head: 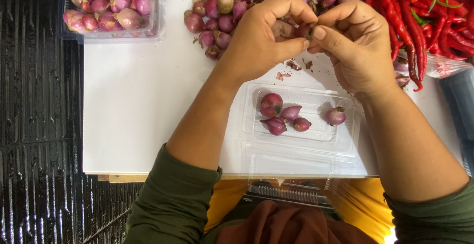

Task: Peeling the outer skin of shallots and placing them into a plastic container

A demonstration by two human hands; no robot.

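My left hand point(261, 37) and my right hand point(353, 46) meet above the white table point(143, 101), both pinching one small purple shallot point(301, 29) between thumbs and fingertips. Bits of dry skin point(294, 66) lie on the table just below it. Under my wrists sits an open clear plastic tray point(340, 140) holding several peeled shallots point(284, 115). A loose heap of shallots point(232, 2) lies beyond my hands at the table's far side.
A second clear tray point(153, 29) full of shallots stands at the far left. Red chillies point(424, 12) are piled at the far right, partly on a plastic bag point(444, 66). Dark ribbed flooring point(39, 125) lies left of the table.
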